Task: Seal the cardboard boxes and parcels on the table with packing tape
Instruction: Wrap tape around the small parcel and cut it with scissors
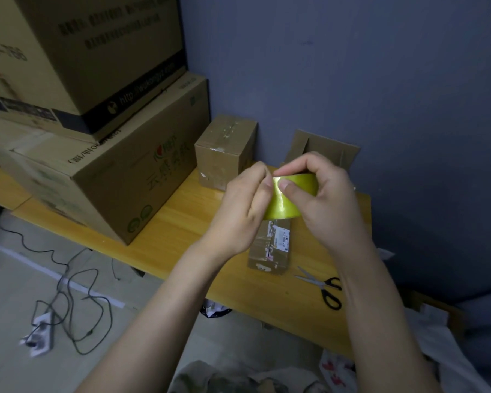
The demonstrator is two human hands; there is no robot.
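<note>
Both of your hands are up over the bench (182,231) right now, closed around the roll of yellow-green packing tape (288,198). Your right hand (328,199) curls over the roll from the right, fingers wrapped across its top and the thumb pressed flat on its outer face. Your left hand (243,214) grips the roll's left edge, fingertips pinched in at the rim right beside that thumb. Just below the roll, on the wooden top, lies a small flat parcel (270,248) with a white label, partly hidden by your hands. Right of it, near the front edge, black-handled scissors (323,287) lie with blades slightly apart. Farther back against the blue wall stands a small taped box (224,150), and to its right an open box (323,148) shows its flaps behind your right hand. Off to the left, a large carton (105,177) sits on the bench with another carton (82,58) stacked on it. Cables (68,285) trail across the floor at the left.
</note>
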